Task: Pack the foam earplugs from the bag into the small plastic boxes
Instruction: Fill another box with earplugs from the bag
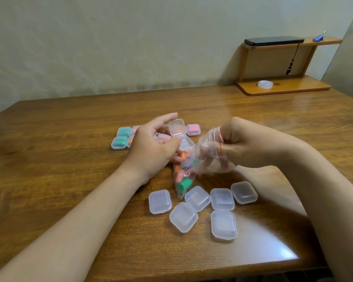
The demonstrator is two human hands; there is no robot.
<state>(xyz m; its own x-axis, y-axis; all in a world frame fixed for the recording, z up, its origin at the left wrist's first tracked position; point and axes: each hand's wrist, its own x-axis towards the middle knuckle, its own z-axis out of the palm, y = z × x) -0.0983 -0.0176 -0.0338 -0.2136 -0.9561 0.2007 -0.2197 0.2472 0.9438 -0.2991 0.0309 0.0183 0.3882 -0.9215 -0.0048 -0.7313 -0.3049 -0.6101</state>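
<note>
Plastic bag [192, 165] of earplugs [183, 184], pinched in your right grip [240, 145]; left grip [153, 147] loose-fingered, holding nothing, beside an open box [178, 129].

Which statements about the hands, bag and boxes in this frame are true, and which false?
1. The right hand grips the clear plastic zip bag of coloured foam earplugs. True.
2. Six closed, empty clear plastic boxes lie nearest the person. True.
3. The bag is empty. False: earplugs remain inside.
4. The left hand rests on the wooden shelf. False: it is over the wooden table, at the open clear box holding orange earplugs.
5. The green-filled boxes sit rightmost in the far group. False: they are leftmost.
</note>
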